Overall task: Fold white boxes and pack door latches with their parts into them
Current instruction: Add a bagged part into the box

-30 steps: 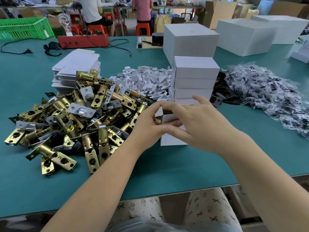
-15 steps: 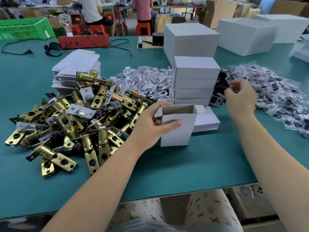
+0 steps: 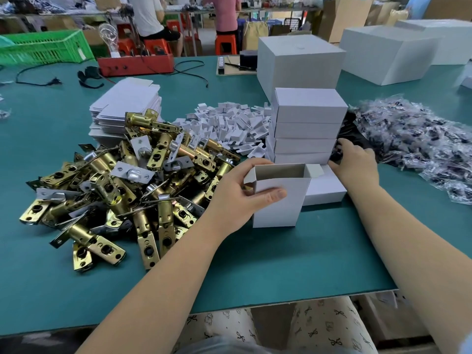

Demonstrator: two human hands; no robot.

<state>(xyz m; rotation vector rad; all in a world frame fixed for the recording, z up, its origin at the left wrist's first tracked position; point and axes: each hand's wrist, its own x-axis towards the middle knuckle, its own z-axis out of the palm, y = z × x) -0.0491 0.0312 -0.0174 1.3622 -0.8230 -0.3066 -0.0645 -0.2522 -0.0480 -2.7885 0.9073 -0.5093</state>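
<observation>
No text, label, brand or number can be read here. The white boxes are blank on every face that shows, and any marks on the brass latches are too small to read.

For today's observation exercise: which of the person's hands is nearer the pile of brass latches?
Left. The left hand grips the open box right beside the latch pile; the right hand is beyond the box.

Green crate, red tray, black cables on far tabletop.
</observation>
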